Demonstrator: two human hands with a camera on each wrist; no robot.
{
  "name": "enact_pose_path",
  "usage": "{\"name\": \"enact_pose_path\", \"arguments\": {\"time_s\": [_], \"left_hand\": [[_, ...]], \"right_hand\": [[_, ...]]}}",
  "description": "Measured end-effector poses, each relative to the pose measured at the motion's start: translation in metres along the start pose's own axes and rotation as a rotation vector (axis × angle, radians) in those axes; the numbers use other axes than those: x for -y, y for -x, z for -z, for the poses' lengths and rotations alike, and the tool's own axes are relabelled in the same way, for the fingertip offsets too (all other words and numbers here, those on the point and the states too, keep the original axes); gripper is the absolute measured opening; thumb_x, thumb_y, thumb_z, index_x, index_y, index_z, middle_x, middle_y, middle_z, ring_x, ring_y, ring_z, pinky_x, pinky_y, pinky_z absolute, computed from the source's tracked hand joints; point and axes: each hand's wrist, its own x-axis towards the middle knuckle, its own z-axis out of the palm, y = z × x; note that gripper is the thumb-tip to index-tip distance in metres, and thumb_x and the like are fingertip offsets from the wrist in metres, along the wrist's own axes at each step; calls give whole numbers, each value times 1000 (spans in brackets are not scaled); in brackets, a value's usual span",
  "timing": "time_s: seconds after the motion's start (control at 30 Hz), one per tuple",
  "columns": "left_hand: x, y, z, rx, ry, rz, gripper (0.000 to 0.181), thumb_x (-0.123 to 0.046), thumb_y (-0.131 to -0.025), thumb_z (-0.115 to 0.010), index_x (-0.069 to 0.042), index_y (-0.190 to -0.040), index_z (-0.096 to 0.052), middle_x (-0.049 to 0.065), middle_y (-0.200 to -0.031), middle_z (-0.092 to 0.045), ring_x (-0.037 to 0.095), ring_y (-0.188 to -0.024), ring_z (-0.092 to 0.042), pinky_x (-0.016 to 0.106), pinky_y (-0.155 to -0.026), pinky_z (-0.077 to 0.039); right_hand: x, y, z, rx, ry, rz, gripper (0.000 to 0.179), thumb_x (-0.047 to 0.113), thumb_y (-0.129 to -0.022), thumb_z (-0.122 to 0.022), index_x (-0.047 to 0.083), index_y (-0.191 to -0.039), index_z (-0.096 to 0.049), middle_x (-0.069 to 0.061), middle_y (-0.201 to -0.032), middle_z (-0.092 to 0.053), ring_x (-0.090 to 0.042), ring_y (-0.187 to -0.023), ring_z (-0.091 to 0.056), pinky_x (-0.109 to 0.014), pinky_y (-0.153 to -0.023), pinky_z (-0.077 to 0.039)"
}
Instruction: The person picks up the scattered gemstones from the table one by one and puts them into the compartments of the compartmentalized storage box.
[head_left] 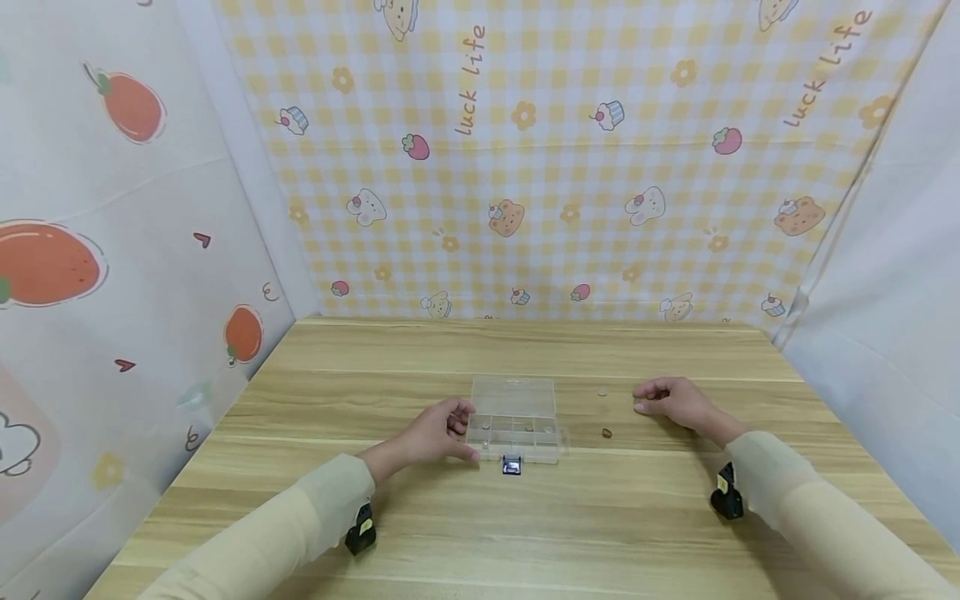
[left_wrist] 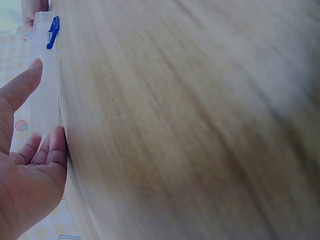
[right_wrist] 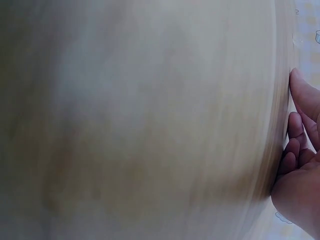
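Observation:
A clear plastic compartment box (head_left: pixel 513 457) lies on the table with its lid (head_left: pixel 513 396) folded back and a blue latch (head_left: pixel 512 465) at the front. Several tiny items sit in its compartments. My left hand (head_left: pixel 438 432) holds the box's left end, thumb at the front corner; the left wrist view shows thumb and fingers beside its pale side. To the right, my right hand (head_left: pixel 678 402) rests low at the table, thumb and index fingertips apart, nothing visible between them. Nearest it are a small brown ring-like piece (head_left: pixel 607 432) and a tiny pale piece (head_left: pixel 602 393).
The wood-grain table (head_left: pixel 420 533) ends at a yellow checked cloth (head_left: pixel 525 183) behind. Patterned white cloth (head_left: pixel 172 192) hangs at the left, and a plain white one (head_left: pixel 885 275) at the right. Each wrist wears a black device.

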Motion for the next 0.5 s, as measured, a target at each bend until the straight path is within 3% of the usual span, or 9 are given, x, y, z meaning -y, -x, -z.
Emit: {"name": "enact_pose_path", "arguments": {"time_s": [0.5], "left_hand": [[2, 0, 1, -1, -9, -2, 68, -10, -69, -89, 2, -124, -52, 9, -111, -54, 22, -97, -52, 33, -85, -48]], "right_hand": [[6, 2, -1, -15, 26, 2, 31, 22, -86, -76, 0, -107, -70, -12, -105, -65, -21, -89, -53, -33, -78, -43]]}}
